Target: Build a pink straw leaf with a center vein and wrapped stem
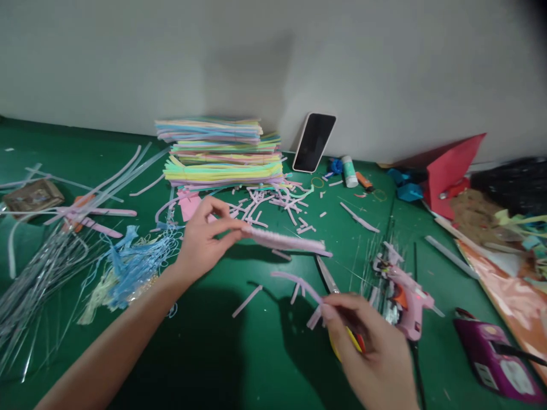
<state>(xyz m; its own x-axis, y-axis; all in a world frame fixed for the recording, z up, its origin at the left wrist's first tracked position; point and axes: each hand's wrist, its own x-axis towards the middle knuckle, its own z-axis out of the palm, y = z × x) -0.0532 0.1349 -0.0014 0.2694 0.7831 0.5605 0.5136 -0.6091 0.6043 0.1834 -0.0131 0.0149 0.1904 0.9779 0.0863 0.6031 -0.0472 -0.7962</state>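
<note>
My left hand (213, 230) pinches one end of a flat, ribbed piece of lilac pipe cleaners (286, 241), held out to the right above the table. Between the thumb and fingers of my right hand (363, 336) is a thin, curved lilac pipe cleaner (297, 280). Scissors (327, 275) with yellow and red handles lie beneath my right hand, partly hidden by it. Several short cut lilac pieces (247, 301) lie near both hands. A pink hot glue gun (412, 307) rests to the right of my right hand.
Bundles of pastel pipe cleaners (224, 171) are stacked at the back, beside a phone (314, 142) leaning on the wall. Blue tassels (134, 265) and silvery strips (47, 290) lie left. A glue stick (349, 172) stands behind; a purple pouch (499, 359) sits front right.
</note>
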